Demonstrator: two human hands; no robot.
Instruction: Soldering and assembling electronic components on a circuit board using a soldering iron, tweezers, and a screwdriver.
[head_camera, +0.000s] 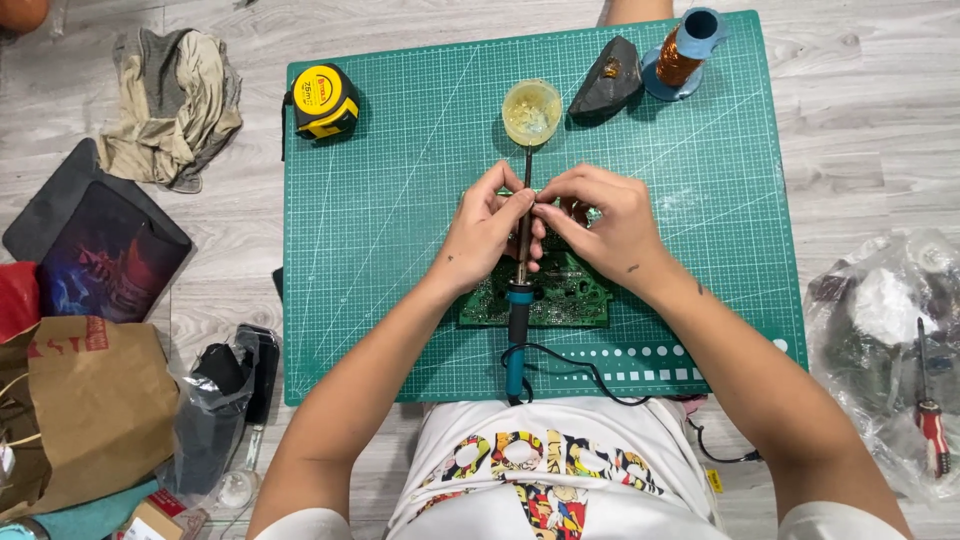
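Probably a home floor workspace, cutting mat (400, 200), wood-look flooring (860, 150), scattered clutter

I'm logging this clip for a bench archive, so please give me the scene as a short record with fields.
surface: green cutting mat on a grey wood floor
left hand: grips the soldering iron shaft
right hand: fingertips meet the iron, over the circuit board
iron tip: points at the small round tin
also on mat: yellow tape measure, dark stone, copper wire spool

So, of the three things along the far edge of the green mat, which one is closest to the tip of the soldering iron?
The small round jar of yellowish paste; the iron's tip points right at it, while the tape measure and copper wire spool sit off to the sides.
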